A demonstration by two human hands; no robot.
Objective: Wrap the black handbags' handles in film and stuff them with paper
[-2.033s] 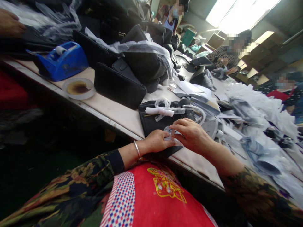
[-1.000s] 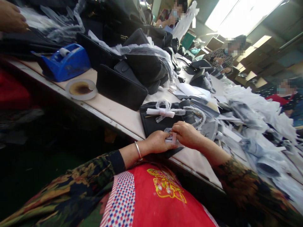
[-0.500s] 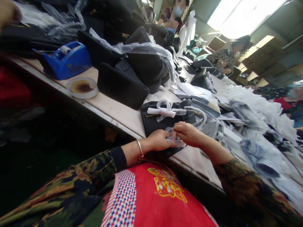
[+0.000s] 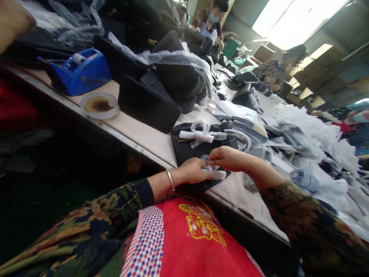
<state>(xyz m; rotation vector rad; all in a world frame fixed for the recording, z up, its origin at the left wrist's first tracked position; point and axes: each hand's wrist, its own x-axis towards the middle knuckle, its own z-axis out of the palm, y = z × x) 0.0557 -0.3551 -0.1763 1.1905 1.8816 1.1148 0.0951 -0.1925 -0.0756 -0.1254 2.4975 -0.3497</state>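
Observation:
A black handbag (image 4: 187,151) lies at the table's front edge. On it rest a white paper roll (image 4: 198,135) and a coil of clear plastic wrap (image 4: 200,126). My left hand (image 4: 193,170), a silver bangle at its wrist, is closed on a second white roll (image 4: 219,174) at the bag's near side. The fingers of my right hand (image 4: 223,157) pinch a thin whitish strip (image 4: 210,167) that crosses this roll. A plastic-wrapped handle (image 4: 245,140) curves beyond my right hand. The fingertips partly hide the strip.
At left stand a blue tape dispenser (image 4: 83,71) and a tape roll (image 4: 99,105). Black bags (image 4: 148,102) are heaped behind. White wrapping (image 4: 314,130) piles up at right. Another person's hand (image 4: 14,23) shows at top left; several people work across the table.
My right hand has shifted slightly left, and its forearm has swung right and lower. My left hand stays on the roll. The other person's hand at top left reaches further in.

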